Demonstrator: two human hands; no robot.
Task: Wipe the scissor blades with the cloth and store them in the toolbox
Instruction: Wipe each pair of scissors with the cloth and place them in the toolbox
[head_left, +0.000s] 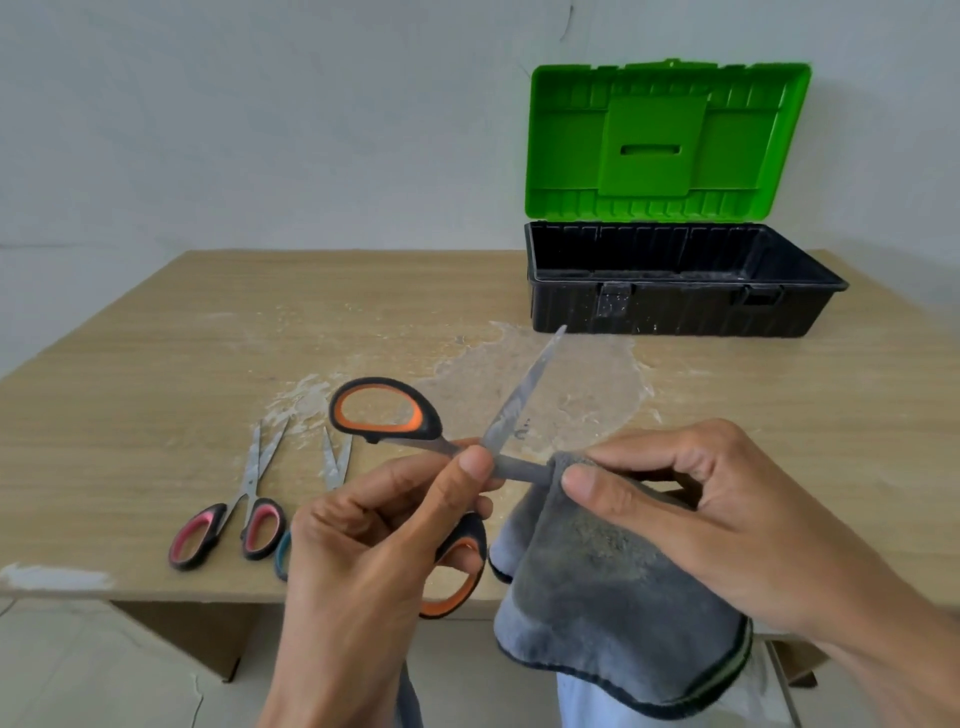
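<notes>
The orange-and-black-handled steel scissors (511, 410) are held spread open over the near edge of the wooden desk (156, 389) | their pivot is pinched by the left hand (374, 540) (thumb on top) | one blade is wrapped in the grey microfibre cloth (613, 587), pinched by the right hand (691, 525) | the black plastic toolbox (675, 306), green lid raised, is set far right | pink-handled scissors (249, 488) are laid near left

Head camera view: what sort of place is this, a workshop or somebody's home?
Likely a simple workroom or home corner, hard to say which. A worn wooden table smeared with white residue stands before a bare pale wall, with an open green-lidded toolbox and pink-handled scissors on it.
</notes>
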